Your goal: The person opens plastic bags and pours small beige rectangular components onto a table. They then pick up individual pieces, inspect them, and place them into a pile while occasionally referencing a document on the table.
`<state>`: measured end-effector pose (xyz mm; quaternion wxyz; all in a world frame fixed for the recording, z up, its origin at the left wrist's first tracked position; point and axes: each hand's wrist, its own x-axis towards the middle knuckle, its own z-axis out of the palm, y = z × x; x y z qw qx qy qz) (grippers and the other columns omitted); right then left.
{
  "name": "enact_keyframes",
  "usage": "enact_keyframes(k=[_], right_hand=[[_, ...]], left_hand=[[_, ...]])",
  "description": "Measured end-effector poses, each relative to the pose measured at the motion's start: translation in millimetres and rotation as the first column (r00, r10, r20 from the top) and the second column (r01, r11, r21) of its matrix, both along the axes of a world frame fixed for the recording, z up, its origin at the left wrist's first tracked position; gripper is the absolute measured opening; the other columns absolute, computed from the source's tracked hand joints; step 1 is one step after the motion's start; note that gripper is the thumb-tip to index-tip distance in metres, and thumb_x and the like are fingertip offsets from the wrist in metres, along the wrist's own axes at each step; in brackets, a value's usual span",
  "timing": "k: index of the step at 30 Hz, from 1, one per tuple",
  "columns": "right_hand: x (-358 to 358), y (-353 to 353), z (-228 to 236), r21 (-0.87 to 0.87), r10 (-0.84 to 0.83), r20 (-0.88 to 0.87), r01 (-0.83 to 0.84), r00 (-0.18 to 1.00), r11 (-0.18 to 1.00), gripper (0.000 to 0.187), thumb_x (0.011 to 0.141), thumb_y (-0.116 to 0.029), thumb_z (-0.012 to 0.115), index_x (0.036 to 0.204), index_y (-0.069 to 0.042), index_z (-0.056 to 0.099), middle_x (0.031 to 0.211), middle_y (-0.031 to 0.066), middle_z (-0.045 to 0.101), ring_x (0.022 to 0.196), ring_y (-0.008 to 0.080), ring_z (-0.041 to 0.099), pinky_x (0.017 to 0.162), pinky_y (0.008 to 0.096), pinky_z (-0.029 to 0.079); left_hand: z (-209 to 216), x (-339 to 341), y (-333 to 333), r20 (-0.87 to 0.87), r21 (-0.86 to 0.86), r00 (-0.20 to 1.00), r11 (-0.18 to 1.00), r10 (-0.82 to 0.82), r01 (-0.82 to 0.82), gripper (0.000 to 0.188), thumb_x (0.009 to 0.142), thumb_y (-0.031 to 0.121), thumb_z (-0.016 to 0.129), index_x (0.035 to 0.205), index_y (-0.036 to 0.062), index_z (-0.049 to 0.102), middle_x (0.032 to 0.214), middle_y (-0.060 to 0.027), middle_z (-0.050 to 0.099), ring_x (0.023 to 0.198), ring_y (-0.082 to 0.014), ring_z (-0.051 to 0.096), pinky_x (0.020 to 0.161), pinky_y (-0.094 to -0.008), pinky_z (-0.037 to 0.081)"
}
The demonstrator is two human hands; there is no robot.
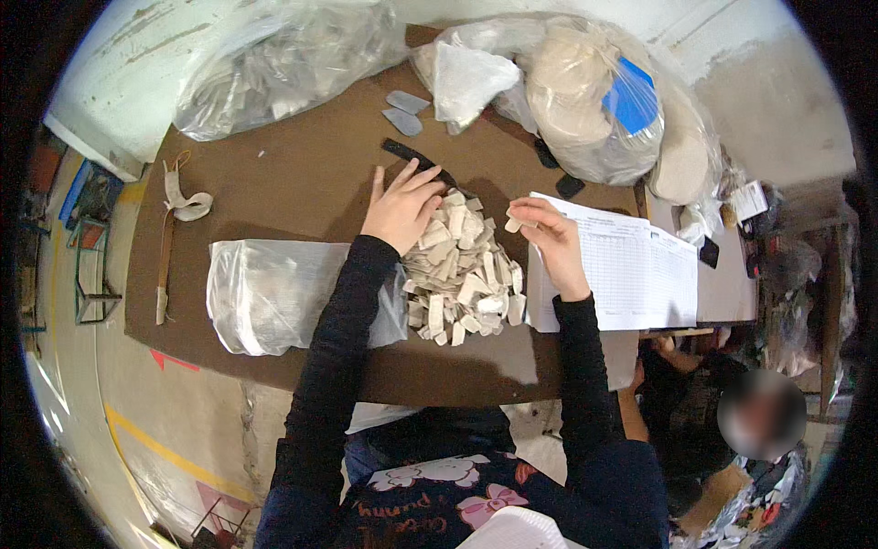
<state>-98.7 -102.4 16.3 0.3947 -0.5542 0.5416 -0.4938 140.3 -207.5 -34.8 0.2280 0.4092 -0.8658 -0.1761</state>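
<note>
A heap of small beige flat pieces [465, 274] lies at the middle of the brown table, some of them rectangular with rounded ends. My left hand [402, 206] rests at the heap's upper left edge, palm down with its fingers spread. Beyond its fingertips lies a black strip [402, 152], partly covered by the fingers. To the right of the heap, my right hand [555, 240] pinches one small beige piece [515, 222] between thumb and fingers, raised beside the pile. A clear plastic bag [274, 297] lies left of the heap, under my left forearm.
Printed sheets [617, 265] lie to the right. Full plastic bags [293, 73] and a clear bag of beige material [585, 101] stand along the back. Grey flat pieces [402, 119] lie near them. A stick with a cloth strip [168, 238] is at left. Another person [695, 403] is at lower right.
</note>
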Motion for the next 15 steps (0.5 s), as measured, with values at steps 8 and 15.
enact_keyframes(k=[8,15], right_hand=[[12.6,30.4,12.0,-0.106,0.049,0.203,-0.028,0.978,0.994,0.018,0.085,0.008,0.059,0.099,0.000,0.066,0.120,0.0098,0.057,0.105,0.0174,0.057,0.093,0.0303,0.045],[33.3,44.3,26.5,0.005,-0.006,0.286,0.005,0.958,1.000,0.029,0.078,0.015,0.063,0.101,-0.003,0.056,0.122,0.0068,0.051,0.107,0.0152,0.057,0.085,0.0258,0.050]], left_hand=[[4.9,35.4,-18.4,-0.135,-0.175,0.845,0.827,0.517,-0.534,0.031,0.090,0.023,0.059,0.117,0.0085,0.064,0.139,-0.0097,0.050,0.134,-0.0302,0.040,0.108,-0.0549,0.028],[56.0,-18.4,67.5,-0.554,0.547,0.830,0.781,0.068,0.301,0.030,0.095,0.022,0.062,0.116,0.0018,0.063,0.100,-0.0089,0.069,0.088,-0.0087,0.062,0.078,-0.0246,0.050]])
